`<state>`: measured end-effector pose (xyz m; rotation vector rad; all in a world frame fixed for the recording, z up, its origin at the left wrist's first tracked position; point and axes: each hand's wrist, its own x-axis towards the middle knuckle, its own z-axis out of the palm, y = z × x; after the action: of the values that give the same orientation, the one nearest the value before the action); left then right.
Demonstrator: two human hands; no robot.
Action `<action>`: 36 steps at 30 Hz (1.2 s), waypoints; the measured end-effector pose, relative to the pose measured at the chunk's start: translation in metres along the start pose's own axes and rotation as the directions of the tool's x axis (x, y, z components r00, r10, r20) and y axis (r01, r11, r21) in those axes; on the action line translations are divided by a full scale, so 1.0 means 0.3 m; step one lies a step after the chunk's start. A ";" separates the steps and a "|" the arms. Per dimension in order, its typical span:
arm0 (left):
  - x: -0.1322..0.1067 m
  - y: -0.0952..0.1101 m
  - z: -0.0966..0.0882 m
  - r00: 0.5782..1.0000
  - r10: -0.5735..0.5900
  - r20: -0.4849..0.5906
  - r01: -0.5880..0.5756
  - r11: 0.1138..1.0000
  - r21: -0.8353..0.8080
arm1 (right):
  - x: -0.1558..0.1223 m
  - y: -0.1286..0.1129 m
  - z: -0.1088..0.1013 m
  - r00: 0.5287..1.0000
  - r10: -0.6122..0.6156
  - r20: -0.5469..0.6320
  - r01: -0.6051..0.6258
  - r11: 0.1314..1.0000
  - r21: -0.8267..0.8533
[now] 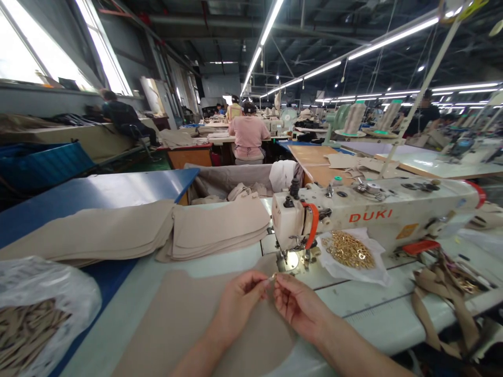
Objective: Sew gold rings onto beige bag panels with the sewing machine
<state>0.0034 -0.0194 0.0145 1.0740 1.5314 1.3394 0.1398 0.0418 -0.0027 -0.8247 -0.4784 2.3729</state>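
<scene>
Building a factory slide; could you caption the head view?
Left hand and right hand meet at a small shiny piece above beige fabric, near a sewing machine.

We find even taupe across the large fabric panel (176,319) and again in the stacked pieces (220,222). We read the sewing machine (334,209) as off-white, its lettering (370,215) and curved strip (313,225) orange-red, its end cap (480,195) bright red. We see shiny gold in the small metal fittings (348,250) and white in the sheet (377,275) around them. We distinguish a pale green counter (393,319) from a glossy blue counter (118,191). We note brown strips (31,324), a translucent whitish bag (74,285), brown straps (448,285) and a person's pink top (247,133).
</scene>
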 end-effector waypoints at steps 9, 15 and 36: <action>0.010 -0.010 -0.013 0.996 -0.054 0.072 0.057 0.997 -0.052 | -0.033 -0.015 0.012 0.927 -0.371 0.054 0.357 0.830 -0.428; 0.006 -0.009 -0.004 0.987 -0.082 0.139 0.096 0.991 -0.096 | -0.018 -0.032 0.000 0.870 -0.401 0.287 0.480 0.559 -0.676; 0.002 0.034 -0.017 0.925 -0.253 0.285 0.315 0.928 -0.200 | -0.011 -0.039 0.012 0.941 -0.229 0.250 0.333 0.756 -0.564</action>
<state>-0.0007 -0.0195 0.0252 0.7970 1.2417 1.1048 0.1441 0.0483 0.0073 -0.7422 -1.3813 2.0142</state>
